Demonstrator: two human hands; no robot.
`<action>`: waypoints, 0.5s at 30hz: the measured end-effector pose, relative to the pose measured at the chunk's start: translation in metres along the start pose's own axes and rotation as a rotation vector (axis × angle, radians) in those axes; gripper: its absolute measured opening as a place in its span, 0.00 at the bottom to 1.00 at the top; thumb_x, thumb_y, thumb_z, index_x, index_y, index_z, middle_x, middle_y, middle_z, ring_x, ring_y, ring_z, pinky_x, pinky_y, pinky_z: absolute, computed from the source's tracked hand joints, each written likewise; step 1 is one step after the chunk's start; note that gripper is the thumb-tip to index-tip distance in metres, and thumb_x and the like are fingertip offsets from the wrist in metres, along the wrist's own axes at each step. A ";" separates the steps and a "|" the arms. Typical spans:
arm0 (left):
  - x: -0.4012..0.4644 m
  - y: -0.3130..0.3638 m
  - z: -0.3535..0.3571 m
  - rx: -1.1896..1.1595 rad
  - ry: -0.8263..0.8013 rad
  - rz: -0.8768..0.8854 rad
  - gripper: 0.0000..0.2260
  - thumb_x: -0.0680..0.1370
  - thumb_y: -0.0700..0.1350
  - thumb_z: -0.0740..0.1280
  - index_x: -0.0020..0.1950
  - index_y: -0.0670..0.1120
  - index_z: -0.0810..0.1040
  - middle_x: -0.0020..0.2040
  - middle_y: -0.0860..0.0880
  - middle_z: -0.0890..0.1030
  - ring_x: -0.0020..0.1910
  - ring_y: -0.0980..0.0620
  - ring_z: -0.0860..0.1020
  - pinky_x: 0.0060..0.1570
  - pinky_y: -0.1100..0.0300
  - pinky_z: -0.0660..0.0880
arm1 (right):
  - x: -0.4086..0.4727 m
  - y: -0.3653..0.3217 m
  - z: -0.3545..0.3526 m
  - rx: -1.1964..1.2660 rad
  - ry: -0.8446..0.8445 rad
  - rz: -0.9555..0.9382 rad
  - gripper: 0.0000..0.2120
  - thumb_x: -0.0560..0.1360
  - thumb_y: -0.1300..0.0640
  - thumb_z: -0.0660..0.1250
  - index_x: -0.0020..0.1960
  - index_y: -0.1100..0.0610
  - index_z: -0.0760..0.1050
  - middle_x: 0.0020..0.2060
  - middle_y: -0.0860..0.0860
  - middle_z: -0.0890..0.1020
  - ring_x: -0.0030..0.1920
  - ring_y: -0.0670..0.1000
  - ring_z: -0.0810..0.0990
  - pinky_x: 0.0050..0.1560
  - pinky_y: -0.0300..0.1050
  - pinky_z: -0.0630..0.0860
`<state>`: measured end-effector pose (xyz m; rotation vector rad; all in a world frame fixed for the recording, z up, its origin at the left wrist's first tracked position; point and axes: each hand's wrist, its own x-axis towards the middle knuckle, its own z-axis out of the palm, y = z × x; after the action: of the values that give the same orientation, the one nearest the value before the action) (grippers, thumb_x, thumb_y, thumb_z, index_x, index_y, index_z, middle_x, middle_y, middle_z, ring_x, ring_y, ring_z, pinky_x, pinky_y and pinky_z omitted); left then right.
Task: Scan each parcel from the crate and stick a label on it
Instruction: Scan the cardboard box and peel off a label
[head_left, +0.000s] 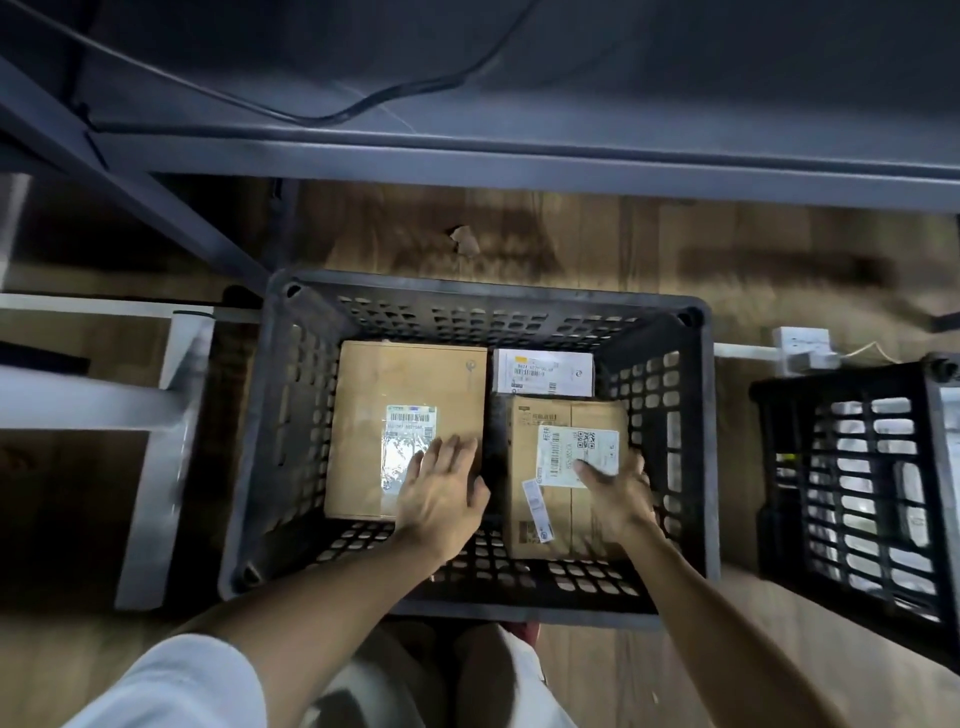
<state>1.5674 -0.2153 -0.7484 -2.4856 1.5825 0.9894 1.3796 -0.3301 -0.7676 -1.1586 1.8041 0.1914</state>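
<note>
Both my arms reach down into the crate (244, 452), a dark perforated one on the wooden floor (597, 244) under the table (519, 156). Left hand (441, 493) is spread wide, fingers straight, over the 5 o'clock corner of the big brown parcel (405, 384); can't tell if it touches or hovers. Right hand (618, 493) sits on the 6 o'clock part of the smaller brown parcel (545, 514), thumb on its white shipping label (576, 457), fingers going over the 3 o'clock edge, looks like a grip starting. Third parcel, a small white box (543, 371), lies at 12 o'clock of that one, against the far wall. All three parcels are in the crate, so by my read none of these is scanned or labelled at this station yet; they already carry printed carrier labels. No scanner and no label roll in view. Second black crate (852, 493) at 3 o'clock, contents blurred, maybe finished ones, can't confirm. Left to do: lift, scan, stick, times three.
</note>
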 end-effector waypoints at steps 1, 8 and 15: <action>0.001 -0.003 0.000 0.004 -0.001 -0.006 0.25 0.81 0.52 0.52 0.77 0.49 0.56 0.77 0.49 0.59 0.76 0.49 0.55 0.74 0.54 0.49 | 0.004 0.002 0.001 0.015 0.000 0.006 0.36 0.74 0.46 0.69 0.73 0.61 0.56 0.66 0.60 0.73 0.65 0.61 0.73 0.55 0.48 0.72; 0.000 -0.016 -0.014 0.009 -0.016 -0.031 0.24 0.81 0.52 0.52 0.78 0.50 0.55 0.78 0.49 0.57 0.77 0.49 0.53 0.74 0.55 0.47 | -0.002 -0.001 0.010 0.051 0.050 -0.019 0.30 0.70 0.46 0.74 0.66 0.57 0.70 0.58 0.55 0.81 0.54 0.54 0.79 0.41 0.38 0.74; -0.029 -0.010 -0.072 0.034 -0.009 -0.045 0.25 0.81 0.52 0.52 0.78 0.50 0.53 0.78 0.50 0.56 0.77 0.50 0.52 0.75 0.54 0.50 | -0.056 -0.037 -0.006 0.130 0.128 -0.063 0.32 0.67 0.48 0.77 0.66 0.58 0.71 0.57 0.55 0.81 0.54 0.56 0.80 0.48 0.42 0.71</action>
<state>1.6034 -0.2122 -0.6784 -2.4786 1.5206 0.9583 1.4105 -0.3186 -0.7088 -1.1550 1.8595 -0.0372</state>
